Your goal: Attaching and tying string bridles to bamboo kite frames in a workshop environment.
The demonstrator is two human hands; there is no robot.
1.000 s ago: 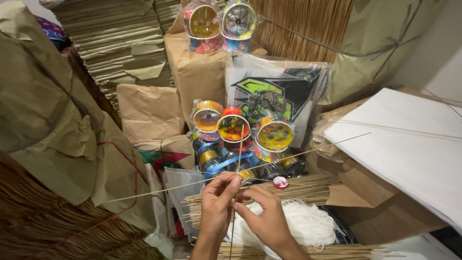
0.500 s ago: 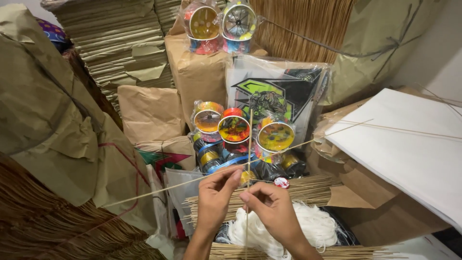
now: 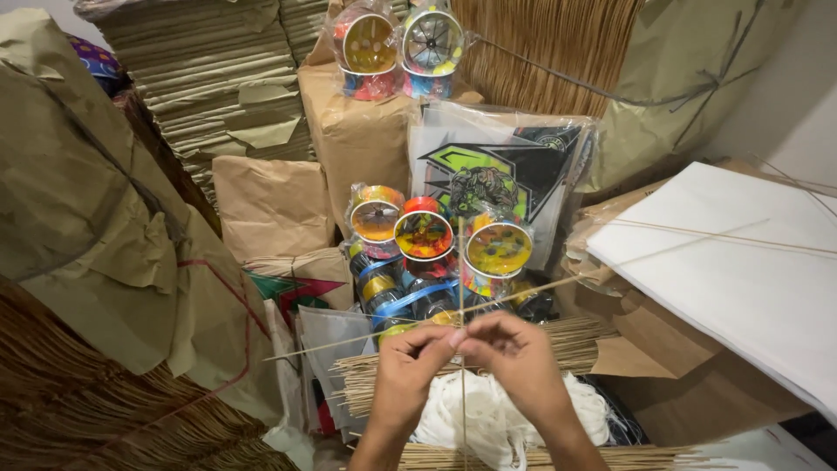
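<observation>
- Cramped storeroom vibe in the head view: stacks of folded brown paper (image 3: 200, 78) at the back, brown-paper parcels (image 3: 270, 205) in the middle, and a sheet of white paper (image 3: 741, 270) off to the right.
- Left hand (image 3: 408, 366) and right hand (image 3: 523, 362) meet low in the middle, fingertips pinched together right where 2 thin sticks cross.
- 1 stick, the long slanted stick (image 3: 558, 283), runs from lower left up to the right; the upright stick (image 3: 460, 262) stands nearly vertical through the pinch. Looks to me like both hands are clamping that crossing so the sticks keep their angle.
- I can't make out whether there's thread in the fingers, too fine to see.
- Just under the hands sits a loose heap of white string (image 3: 488, 419), close enough to grab, which is probably why it's parked there.
- Bundle of thin sticks (image 3: 575, 340) lies flat behind the hands, another runs along the bottom edge.
- Behind that, colourful spools (image 3: 425, 234) in clear plastic wrap, at least 3 facing the camera, with darker reels tied by blue ribbon below.
- 2 more wrapped spools (image 3: 401, 39) sit on top of a tall parcel.
- A clear bag holding a green and black printed kite (image 3: 501, 174) leans behind the spools.
</observation>
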